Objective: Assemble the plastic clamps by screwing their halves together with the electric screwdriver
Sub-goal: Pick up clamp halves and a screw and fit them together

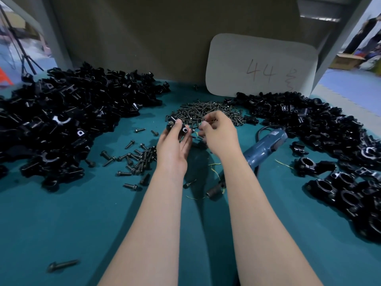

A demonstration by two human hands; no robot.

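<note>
While both hands are hovering by the screw pile (203, 111):
Left hand (173, 145): is gripping a black clamp (178, 127).
Right hand (221, 135): is pinching a small blurred item (212, 120).
Electric screwdriver (266, 144): is lying on the mat (82, 223) beside the right wrist.

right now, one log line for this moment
left hand: holds clamp | right hand: pinches screw | screwdriver: lying on table

Black clamp halves (68, 112), teal table (61, 223), blue screwdriver (266, 145).
</note>
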